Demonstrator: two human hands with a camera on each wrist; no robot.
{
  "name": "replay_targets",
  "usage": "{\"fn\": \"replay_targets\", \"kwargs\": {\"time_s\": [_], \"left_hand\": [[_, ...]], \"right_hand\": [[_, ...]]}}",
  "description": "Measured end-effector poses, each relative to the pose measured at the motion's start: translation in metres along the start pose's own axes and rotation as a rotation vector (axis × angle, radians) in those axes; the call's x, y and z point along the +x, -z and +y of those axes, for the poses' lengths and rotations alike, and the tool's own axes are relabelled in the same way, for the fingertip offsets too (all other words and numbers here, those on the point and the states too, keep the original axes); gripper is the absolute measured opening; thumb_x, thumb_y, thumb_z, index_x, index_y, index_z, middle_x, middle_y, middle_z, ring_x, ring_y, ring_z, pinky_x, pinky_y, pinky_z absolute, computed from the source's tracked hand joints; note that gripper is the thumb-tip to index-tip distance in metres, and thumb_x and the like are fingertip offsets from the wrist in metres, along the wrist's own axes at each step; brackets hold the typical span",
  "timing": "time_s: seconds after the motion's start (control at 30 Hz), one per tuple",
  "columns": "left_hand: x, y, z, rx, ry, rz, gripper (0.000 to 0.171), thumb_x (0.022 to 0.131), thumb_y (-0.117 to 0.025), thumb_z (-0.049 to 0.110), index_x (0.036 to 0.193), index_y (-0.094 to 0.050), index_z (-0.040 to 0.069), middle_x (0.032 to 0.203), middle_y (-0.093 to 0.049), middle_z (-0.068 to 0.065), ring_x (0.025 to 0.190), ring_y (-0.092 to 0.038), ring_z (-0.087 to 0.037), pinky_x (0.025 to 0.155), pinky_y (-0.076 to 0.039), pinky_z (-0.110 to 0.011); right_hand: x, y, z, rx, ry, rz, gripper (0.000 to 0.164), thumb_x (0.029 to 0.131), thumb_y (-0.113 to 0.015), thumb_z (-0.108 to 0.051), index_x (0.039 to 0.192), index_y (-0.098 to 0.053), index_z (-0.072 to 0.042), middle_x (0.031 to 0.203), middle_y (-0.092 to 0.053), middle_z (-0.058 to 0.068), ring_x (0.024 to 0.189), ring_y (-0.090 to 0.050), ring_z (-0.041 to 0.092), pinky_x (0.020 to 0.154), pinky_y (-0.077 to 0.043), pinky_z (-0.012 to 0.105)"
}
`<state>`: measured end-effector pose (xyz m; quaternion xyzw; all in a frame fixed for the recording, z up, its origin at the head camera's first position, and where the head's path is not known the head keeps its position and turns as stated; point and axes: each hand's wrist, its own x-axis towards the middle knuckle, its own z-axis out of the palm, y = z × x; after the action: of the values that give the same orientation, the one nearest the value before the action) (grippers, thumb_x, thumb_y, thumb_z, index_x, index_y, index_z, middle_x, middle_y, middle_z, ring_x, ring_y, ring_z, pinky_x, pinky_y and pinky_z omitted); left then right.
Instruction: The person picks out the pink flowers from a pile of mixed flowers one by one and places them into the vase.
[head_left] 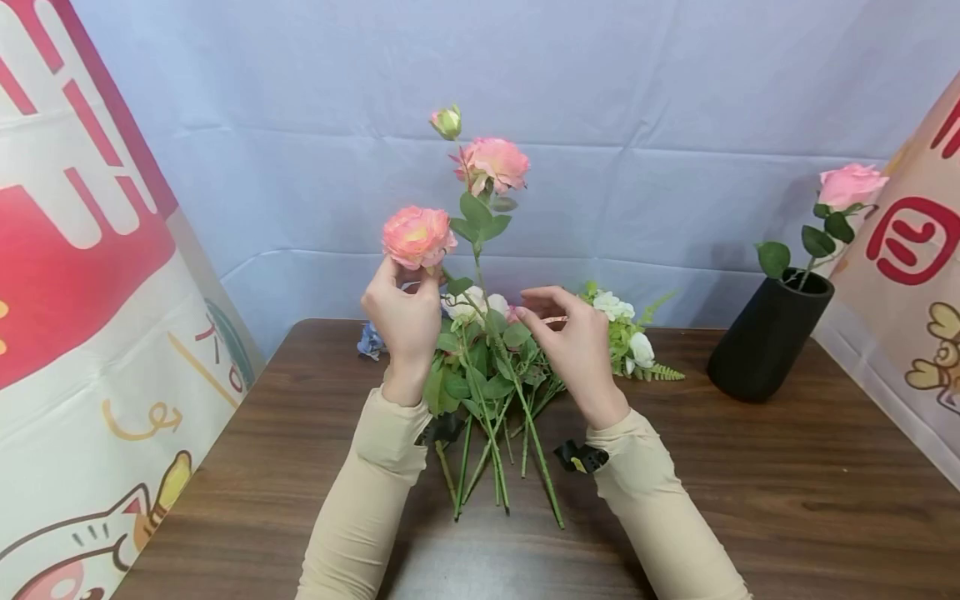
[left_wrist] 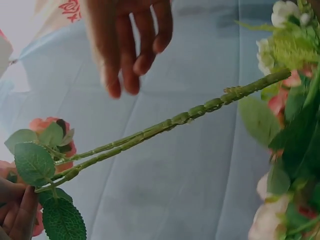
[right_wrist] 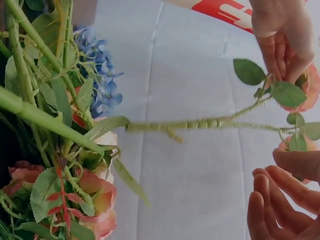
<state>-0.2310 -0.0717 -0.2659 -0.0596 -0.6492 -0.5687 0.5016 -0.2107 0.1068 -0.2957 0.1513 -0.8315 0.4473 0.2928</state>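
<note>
My left hand [head_left: 405, 317] pinches a branched pink flower stem just beneath its lower bloom [head_left: 418, 237]. A second pink bloom [head_left: 492, 165] and a green-pink bud [head_left: 447, 122] rise on the other branch. In the left wrist view the bare lower stem [left_wrist: 182, 118] slants across, its cut end in the air beside the pile. My right hand [head_left: 573, 354] is to the right of the stem, fingers relaxed and slightly bent, holding nothing. In the right wrist view its fingers [right_wrist: 280, 200] are near the second bloom, apart from the stem.
Several flowers lie piled on the wooden table [head_left: 300, 467], their green stems [head_left: 536, 450] pointing toward me. White flowers [head_left: 640, 352] lie at the pile's right, a blue one [head_left: 370, 342] at its left. A black vase [head_left: 768, 342] holding a pink rose [head_left: 851, 185] stands at right.
</note>
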Motion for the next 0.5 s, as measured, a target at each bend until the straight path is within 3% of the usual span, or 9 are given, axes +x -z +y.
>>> {"fn": "replay_targets", "kwargs": {"time_s": [0.27,0.5], "left_hand": [[-0.018,-0.012,-0.005,-0.105,0.083,-0.038,0.013,0.081,-0.071,0.006,0.093,-0.07,0.001,0.072,-0.069,-0.014,0.06,-0.068,-0.019,0.061,-0.058,-0.03],[-0.027,-0.019,-0.009,-0.158,0.127,-0.055,0.014,0.082,-0.072,0.009,0.094,-0.07,0.001,0.076,-0.069,-0.015,0.062,-0.069,-0.02,0.06,-0.057,-0.025]], "right_hand": [[-0.003,-0.001,-0.004,0.024,0.034,0.016,0.019,0.084,-0.072,-0.021,0.102,-0.072,-0.014,0.09,-0.073,0.002,0.077,-0.068,0.013,0.069,-0.057,0.031],[-0.004,-0.003,-0.007,0.036,0.069,0.018,0.018,0.084,-0.073,-0.019,0.1,-0.072,-0.013,0.091,-0.073,0.001,0.078,-0.069,0.012,0.07,-0.058,0.027]]}}
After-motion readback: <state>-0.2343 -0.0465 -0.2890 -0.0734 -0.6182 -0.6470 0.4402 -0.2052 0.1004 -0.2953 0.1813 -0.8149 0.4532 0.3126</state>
